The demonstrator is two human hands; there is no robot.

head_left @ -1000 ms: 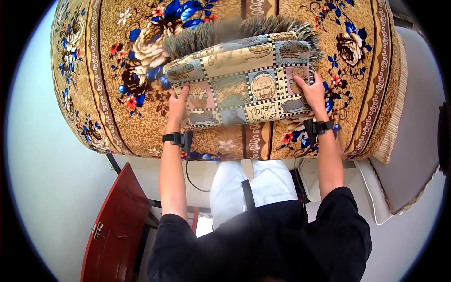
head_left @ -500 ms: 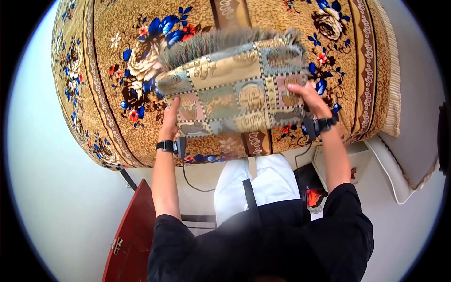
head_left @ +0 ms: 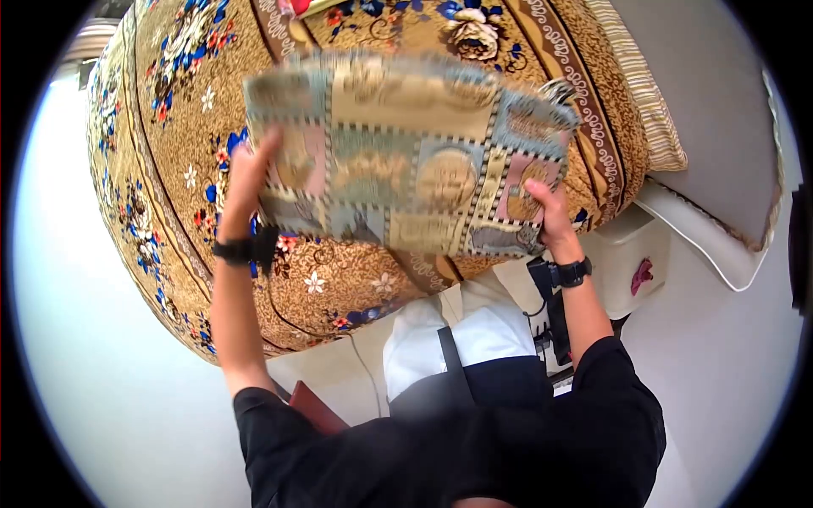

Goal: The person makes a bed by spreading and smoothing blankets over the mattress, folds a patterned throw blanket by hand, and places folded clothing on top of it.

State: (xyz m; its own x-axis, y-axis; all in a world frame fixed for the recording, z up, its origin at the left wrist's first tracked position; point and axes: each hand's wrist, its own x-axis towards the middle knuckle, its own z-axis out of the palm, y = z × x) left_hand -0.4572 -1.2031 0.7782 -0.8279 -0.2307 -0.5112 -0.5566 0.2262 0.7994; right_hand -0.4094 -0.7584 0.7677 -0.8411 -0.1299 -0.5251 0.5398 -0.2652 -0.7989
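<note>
A folded patchwork textile (head_left: 406, 161) with checkered borders, pictured squares and a fringe is raised above the floral brown bedspread (head_left: 339, 284). My left hand (head_left: 250, 173) grips its left side, the thumb over the front and somewhat blurred. At the lower right side my right hand (head_left: 555, 210) holds the textile, thumb on top and the other fingers hidden behind it. Both wrists wear black straps with small devices.
To the right lies a grey padded surface (head_left: 711, 110) beside a striped cushion edge (head_left: 644, 93). A pale box (head_left: 622, 262) stands below it. A red panel (head_left: 315, 408) shows at the lower left, with a cable (head_left: 368, 372) near my legs.
The textile is nearer to the camera, looks larger, and has lost its tilt. My hands are farther apart, the left one moved left. The view has turned, with the bed shifted to the left.
</note>
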